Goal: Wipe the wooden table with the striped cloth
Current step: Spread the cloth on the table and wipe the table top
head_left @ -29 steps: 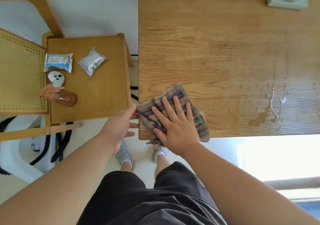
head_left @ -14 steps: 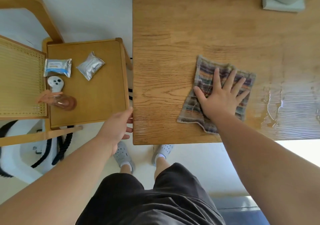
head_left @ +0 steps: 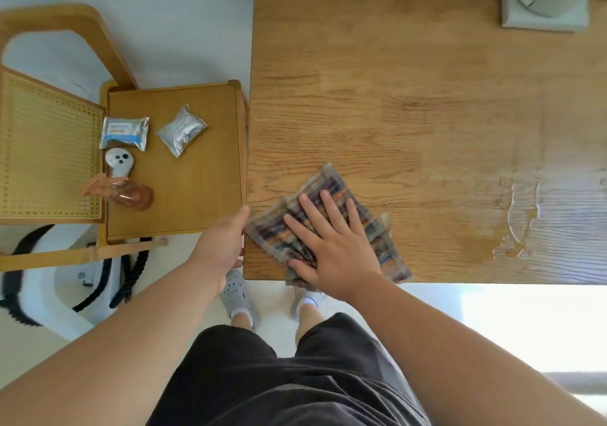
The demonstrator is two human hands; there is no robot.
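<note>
Right hand (head_left: pixel 331 248) flat, fingers spread, pressing cloth (head_left: pixel 328 184) onto table (head_left: pixel 394 97) at near left corner, cloth's near edge at table's rim, left hand (head_left: pixel 220 245) relaxed, fingers loose, against table's left edge just beside cloth, wet patch (head_left: pixel 515 228) well apart to right

Below my fingers (head_left: pixel 328 210) I wear dark charcoal shorts (head_left: pixel 279 376), loose and creased; nearer them, grey clogs (head_left: pixel 234 289) with punched holes over white ankle socks (head_left: pixel 242 312). My forearms (head_left: pixel 443 333) are bare.
</note>
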